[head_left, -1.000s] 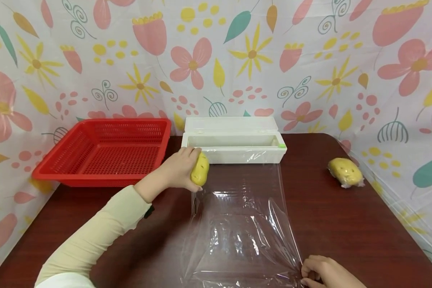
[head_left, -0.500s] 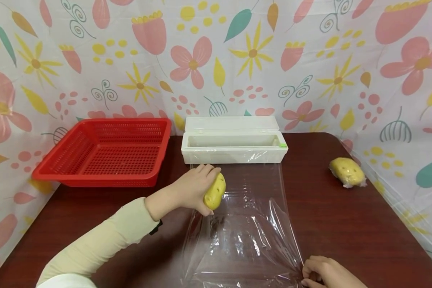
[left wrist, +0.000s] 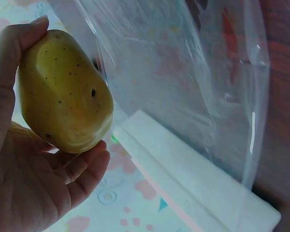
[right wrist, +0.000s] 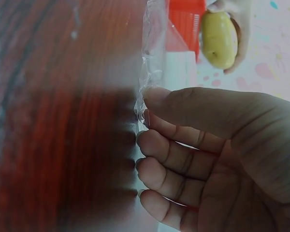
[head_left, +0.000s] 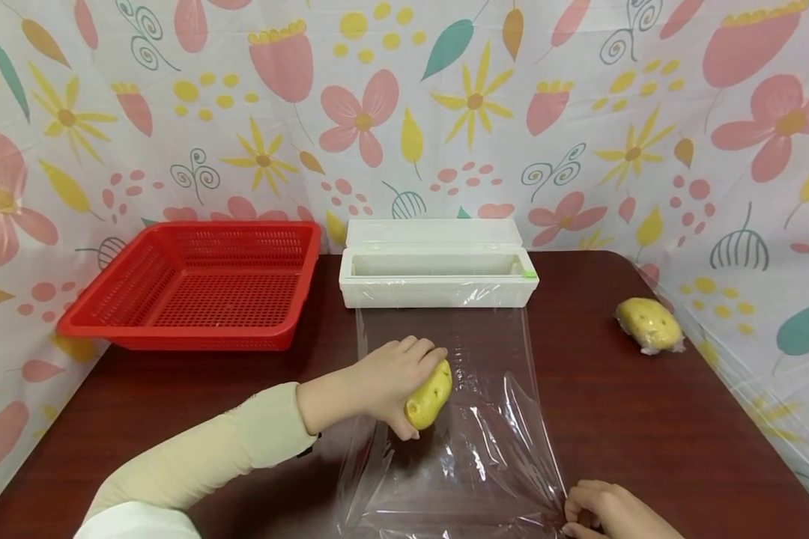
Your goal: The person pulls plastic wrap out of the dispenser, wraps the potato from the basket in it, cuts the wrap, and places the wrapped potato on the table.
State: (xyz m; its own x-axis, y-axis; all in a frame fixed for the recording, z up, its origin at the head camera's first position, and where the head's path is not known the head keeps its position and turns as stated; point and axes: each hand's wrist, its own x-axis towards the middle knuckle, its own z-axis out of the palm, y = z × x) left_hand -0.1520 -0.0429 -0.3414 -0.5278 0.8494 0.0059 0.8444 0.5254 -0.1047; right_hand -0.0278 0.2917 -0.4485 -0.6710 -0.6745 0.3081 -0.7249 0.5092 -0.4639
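My left hand (head_left: 394,382) grips a yellow potato (head_left: 430,395) above a sheet of clear plastic wrap (head_left: 492,434). In the left wrist view the potato (left wrist: 65,92) sits between thumb and fingers, with small dark specks on its skin. The wrap runs toward me from a white dispenser box (head_left: 438,292) whose lid is raised. At the near right corner of the sheet, my right hand (head_left: 610,509) pinches the edge of the wrap. The right wrist view has the bunched film (right wrist: 152,58) between thumb and forefinger.
A red plastic basket (head_left: 175,332) stands at the back left, beside the dispenser. Toward the right edge of the dark wooden table (head_left: 620,404) lies a potato wrapped in film (head_left: 649,323). A flowered curtain (head_left: 418,105) hangs behind and along both sides.
My left hand has carried the potato from in front of the dispenser toward me and to the right, over the wrap. My right hand has stayed at the film's corner.
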